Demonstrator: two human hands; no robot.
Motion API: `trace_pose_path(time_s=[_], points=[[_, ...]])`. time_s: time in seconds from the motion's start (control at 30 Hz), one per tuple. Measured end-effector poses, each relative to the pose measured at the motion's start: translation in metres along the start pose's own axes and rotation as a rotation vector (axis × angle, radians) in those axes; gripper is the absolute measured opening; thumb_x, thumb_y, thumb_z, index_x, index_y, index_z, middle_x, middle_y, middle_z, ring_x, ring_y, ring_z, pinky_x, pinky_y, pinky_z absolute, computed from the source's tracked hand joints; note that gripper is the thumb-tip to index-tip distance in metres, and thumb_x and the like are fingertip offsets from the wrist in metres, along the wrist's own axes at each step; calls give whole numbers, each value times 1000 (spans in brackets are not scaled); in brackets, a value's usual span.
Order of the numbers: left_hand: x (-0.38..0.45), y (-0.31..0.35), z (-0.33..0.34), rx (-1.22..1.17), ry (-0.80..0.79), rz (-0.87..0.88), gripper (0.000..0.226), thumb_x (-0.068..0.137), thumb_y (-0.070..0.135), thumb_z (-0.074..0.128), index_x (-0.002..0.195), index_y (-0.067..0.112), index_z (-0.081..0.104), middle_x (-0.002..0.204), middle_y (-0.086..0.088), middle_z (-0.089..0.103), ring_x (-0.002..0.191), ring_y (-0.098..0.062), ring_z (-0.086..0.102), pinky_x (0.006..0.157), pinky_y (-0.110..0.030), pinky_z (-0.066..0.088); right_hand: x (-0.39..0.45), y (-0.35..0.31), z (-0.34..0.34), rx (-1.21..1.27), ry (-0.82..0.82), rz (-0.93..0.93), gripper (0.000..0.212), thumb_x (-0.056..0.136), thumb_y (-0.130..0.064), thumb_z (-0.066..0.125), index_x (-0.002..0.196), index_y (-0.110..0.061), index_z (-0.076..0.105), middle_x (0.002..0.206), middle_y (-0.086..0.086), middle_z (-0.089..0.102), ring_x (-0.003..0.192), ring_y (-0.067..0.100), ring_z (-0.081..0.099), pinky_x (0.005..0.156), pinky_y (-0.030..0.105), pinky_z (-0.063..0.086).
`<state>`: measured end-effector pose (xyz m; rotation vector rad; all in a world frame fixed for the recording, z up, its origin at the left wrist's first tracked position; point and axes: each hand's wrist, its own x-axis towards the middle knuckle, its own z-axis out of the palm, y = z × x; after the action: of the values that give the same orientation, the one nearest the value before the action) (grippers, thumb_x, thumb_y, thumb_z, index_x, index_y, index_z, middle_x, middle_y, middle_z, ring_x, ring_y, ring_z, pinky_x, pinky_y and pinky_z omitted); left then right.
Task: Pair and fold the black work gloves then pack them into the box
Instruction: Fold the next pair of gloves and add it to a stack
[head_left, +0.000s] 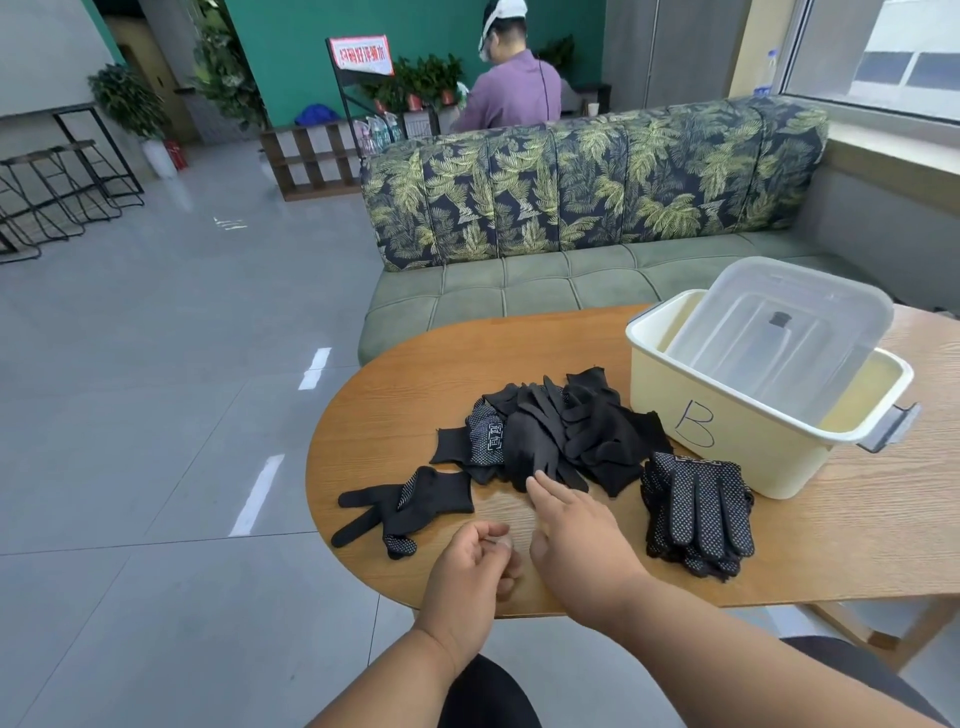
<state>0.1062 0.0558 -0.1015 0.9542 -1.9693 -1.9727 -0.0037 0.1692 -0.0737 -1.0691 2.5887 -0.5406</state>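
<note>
The right hand (569, 525) reaches forward over the desk (831, 530) with its fingers straight and loosely spread, holding nothing; its fingertips (537, 483) meet the near edge of the heap of black gloves (550, 431). That heap lies straight ahead of this hand, just past the fingertips, sprawling left to right across the reach, so the right hand is plainly the nearer one and looks set to draw a glove from it.

The left hand (475, 569) sits a little behind and to the left, close beside the right, fingers curled inward with thumb near the forefinger; whether it pinches something tiny I cannot tell, but no glove is in it.

Left of both hands a single glove (410, 506) lies flat, fingers pointing away to the left. To the right of the right hand lies a stack of dotted gloves (696, 512), fingers toward the person. Beyond that stack, farther right, stands the box (727, 436) marked B, its clear lid (789, 332) tilted inside; no gloves show in it.
</note>
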Motion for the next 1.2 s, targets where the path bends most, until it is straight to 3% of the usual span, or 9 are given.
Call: trace_pose_path(time_s=[0.17,0.27,0.43,0.63,0.7,0.83,0.97,1.07,1.2], points=[[1,5,3,-129,40,-51,28,108,36,49,123,18,66,87,3,75,85,-15,69,84,-34,55,-18,-17,-26,248,18,-134,61,98,-14,47,158,-19,42,166,-4,37,153,13,30,126,29,25],[1,10,-2,-372,-10,-129,49,105,55,40,129,22,67,117,-2,77,105,-19,73,104,-43,52,-28,-32,-26,263,-40,-282,43,90,-7,43,128,-11,63,131,5,66,126,25,54,113,40,41],[1,18,-20,-642,-63,-281,57,103,51,50,132,6,68,129,-22,70,118,-35,68,110,-52,48,-46,-34,-8,336,-210,-385,37,92,-1,41,106,-18,71,99,-6,68,107,15,58,106,10,33],[-3,13,-26,-550,-38,-243,29,100,14,61,127,7,69,122,-25,72,117,-42,66,106,-52,49,-49,-19,-4,745,-31,131,23,93,-19,53,89,-33,72,87,-9,75,73,7,64,80,30,56],[-8,14,-24,-481,-66,-192,28,101,6,58,126,9,69,120,-21,74,114,-38,68,107,-51,50,-46,-15,-15,940,11,345,15,99,-30,53,100,-26,68,76,-1,71,62,14,57,65,31,50],[-21,25,-21,-52,-178,62,27,96,6,65,121,18,72,115,-1,78,113,-22,71,106,-39,51,-42,-7,-35,1167,-204,585,74,97,-76,38,96,-8,69,71,9,69,54,18,55,53,26,41],[-27,37,-22,600,-135,400,29,81,10,68,95,34,74,98,23,71,101,5,61,90,-15,45,-40,-3,-41,1324,-272,666,92,80,-94,40,87,-7,68,74,15,67,52,22,56,50,24,41],[-22,32,-23,804,-154,592,39,71,7,67,96,37,71,108,26,69,113,5,55,98,-18,44,-39,-2,-42,1307,-274,695,74,86,-78,59,101,-6,72,81,15,73,52,23,62,46,23,45],[-20,34,-27,867,-106,469,47,85,12,69,114,47,60,116,30,55,118,5,49,102,-22,46,-39,0,-43,1175,-142,550,22,99,-29,64,106,-10,74,86,5,79,71,18,74,50,26,53]])
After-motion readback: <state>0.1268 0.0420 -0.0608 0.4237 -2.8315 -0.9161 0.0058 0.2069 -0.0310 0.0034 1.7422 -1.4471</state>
